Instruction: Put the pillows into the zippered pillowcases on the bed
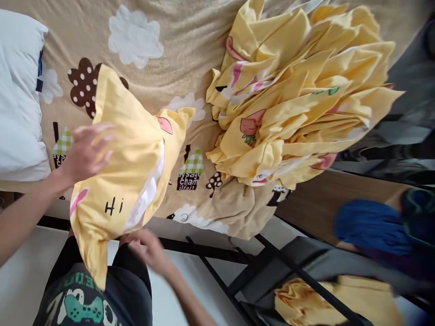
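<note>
A yellow pillowcase point(122, 158) with "Hi" printed on it lies across the bed edge, one corner hanging over my lap. White cloth point(146, 199) shows along its right side; whether that is lining or a pillow inside, I cannot tell. My left hand point(89, 151) is over its left part, fingers apart and slightly blurred; contact is unclear. Just under its lower edge is my right hand point(147, 250), blurred, its fingers seemingly loose and apart with nothing visible in them.
A large heap of crumpled yellow pillowcases point(302, 95) covers the bed's right side. A white pillow point(22, 99) lies at the left on the beige patterned sheet point(183, 40). Below right, beyond a black metal rail point(217, 249), more folded yellow cloth point(340, 299) sits near a dark blue bundle point(369, 226).
</note>
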A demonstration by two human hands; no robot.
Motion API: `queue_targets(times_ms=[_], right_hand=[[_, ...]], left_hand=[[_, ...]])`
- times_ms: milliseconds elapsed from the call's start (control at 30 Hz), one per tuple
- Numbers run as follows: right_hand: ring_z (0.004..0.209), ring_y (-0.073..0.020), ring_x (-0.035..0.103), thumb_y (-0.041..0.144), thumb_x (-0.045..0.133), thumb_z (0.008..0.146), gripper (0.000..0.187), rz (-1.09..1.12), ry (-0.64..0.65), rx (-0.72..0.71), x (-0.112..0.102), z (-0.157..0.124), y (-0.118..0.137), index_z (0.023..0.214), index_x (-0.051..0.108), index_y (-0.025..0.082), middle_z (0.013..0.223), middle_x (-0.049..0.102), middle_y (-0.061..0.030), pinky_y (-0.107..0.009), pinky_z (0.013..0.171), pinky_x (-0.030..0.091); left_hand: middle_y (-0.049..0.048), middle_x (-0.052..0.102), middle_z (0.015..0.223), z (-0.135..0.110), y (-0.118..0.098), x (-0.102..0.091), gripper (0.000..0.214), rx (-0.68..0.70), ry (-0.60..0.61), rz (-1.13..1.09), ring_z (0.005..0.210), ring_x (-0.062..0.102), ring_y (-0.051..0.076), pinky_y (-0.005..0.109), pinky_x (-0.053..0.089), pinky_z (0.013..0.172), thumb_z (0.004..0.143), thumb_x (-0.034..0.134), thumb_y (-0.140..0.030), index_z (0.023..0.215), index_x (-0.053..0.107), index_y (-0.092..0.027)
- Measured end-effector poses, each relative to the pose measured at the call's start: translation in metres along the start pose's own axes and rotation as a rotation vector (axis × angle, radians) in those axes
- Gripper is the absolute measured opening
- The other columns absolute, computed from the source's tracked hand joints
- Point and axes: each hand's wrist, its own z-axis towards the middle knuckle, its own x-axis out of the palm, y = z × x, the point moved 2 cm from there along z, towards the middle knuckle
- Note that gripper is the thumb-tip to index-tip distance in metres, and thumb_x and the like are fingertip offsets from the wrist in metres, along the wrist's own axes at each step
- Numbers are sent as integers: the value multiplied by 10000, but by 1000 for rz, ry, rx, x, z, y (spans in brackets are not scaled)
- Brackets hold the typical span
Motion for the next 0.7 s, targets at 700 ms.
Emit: queue_targets(times_ms=[700], right_hand=[[771,-159,639,512,588,780,316,496,-874,397,-32,31,-63,842,617,204,771,688,-13,-288,700,534]], left_hand=[[-27,558,670,-30,35,-26,419,-705,-287,-236,807,633,175,290,536,716,779,723,-539,644,521,-197]])
